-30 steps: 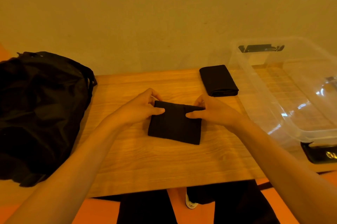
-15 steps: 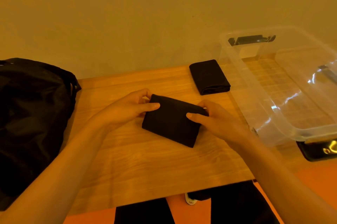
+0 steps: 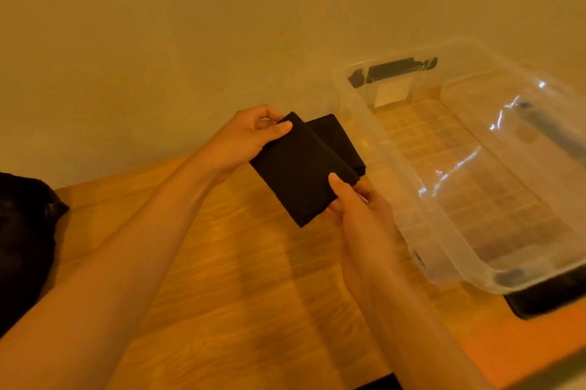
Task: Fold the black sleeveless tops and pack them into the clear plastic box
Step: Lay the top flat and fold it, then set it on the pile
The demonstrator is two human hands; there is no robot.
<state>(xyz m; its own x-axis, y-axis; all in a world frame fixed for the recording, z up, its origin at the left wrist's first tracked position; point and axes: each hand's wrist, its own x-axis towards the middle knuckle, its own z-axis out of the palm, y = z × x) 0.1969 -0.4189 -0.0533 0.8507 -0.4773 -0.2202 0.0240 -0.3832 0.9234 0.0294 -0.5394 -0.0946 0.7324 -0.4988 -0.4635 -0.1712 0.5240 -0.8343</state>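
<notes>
A folded black top [image 3: 298, 171] is held off the wooden table [image 3: 241, 288], tilted. My left hand [image 3: 244, 139] pinches its far left corner, thumb on top. My right hand [image 3: 355, 202] grips its near right edge, thumb on the cloth. Right behind it a second folded black top [image 3: 341, 139] lies on the table, partly hidden by the held one. The clear plastic box [image 3: 409, 209] stands to the right, with no clothes inside.
A black bag [image 3: 22, 247] sits at the table's left edge. A black latch [image 3: 393, 69] is on the box's far rim and a dark lid part [image 3: 551, 297] lies under its near corner. The wall runs close behind the table.
Both hands lifted the folded top from the table and carried it back and right, in front of the second folded top. The view swung toward the box.
</notes>
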